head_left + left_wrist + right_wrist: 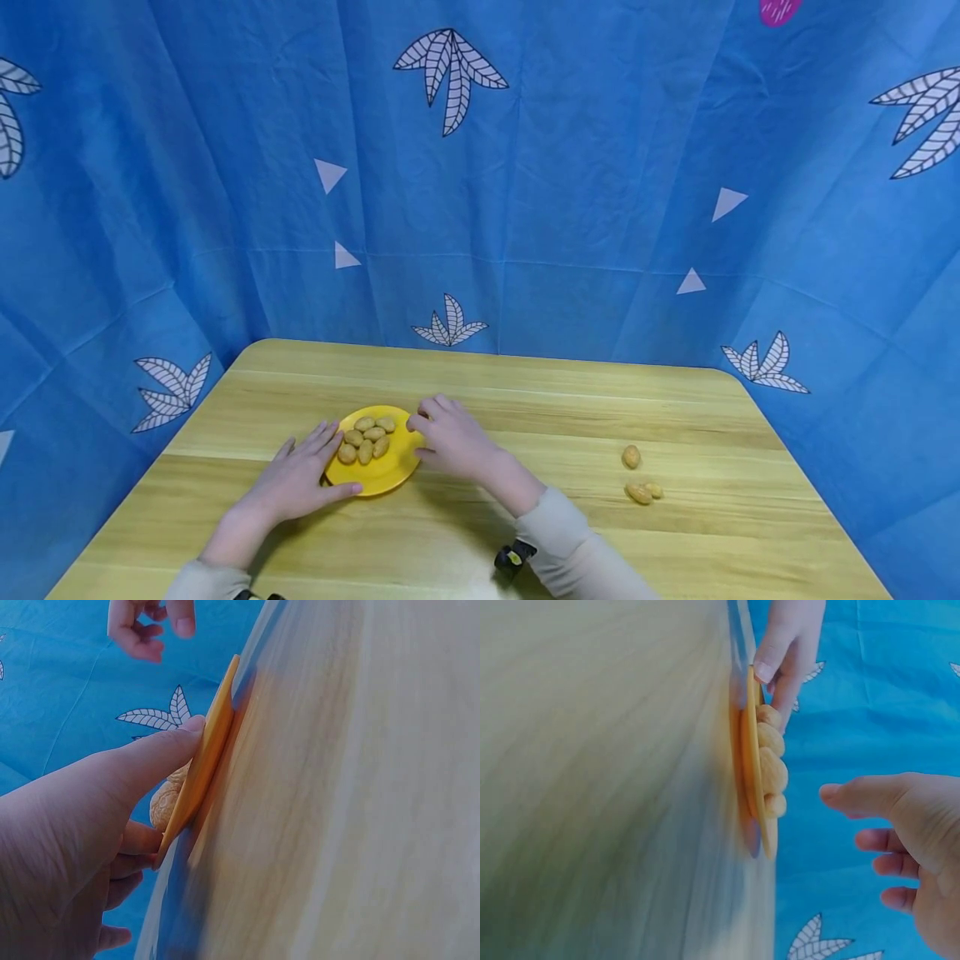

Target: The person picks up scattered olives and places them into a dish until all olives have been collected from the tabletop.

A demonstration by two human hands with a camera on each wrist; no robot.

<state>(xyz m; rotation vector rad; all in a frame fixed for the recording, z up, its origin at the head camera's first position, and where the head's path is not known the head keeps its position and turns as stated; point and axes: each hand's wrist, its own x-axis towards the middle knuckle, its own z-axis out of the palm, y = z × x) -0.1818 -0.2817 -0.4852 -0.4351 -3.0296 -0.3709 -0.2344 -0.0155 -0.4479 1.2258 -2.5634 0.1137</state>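
A round yellow plate (382,479) sits on the left part of the wooden table. Several small, oval, tan nut-like pieces (365,451) with wrinkled surfaces lie on it, mostly towards its left and back. My left hand (300,479) rests at the plate's left side, fingers stretched along the rim and thumb touching the front edge. In the left wrist view, its thumb (169,750) lies against the rim. Near the plate's right edge hovers my right hand (453,437), its fingers loosely bent. The right wrist view shows that hand (922,847) apart from the plate, with nothing in its grasp.
Farther right on the table (735,433) lie a single tan piece (632,457) and, nearer the front, an elongated piece (639,493) touching a smaller one (654,490). A blue cloth (570,167) printed with white leaves hangs behind and around the table.
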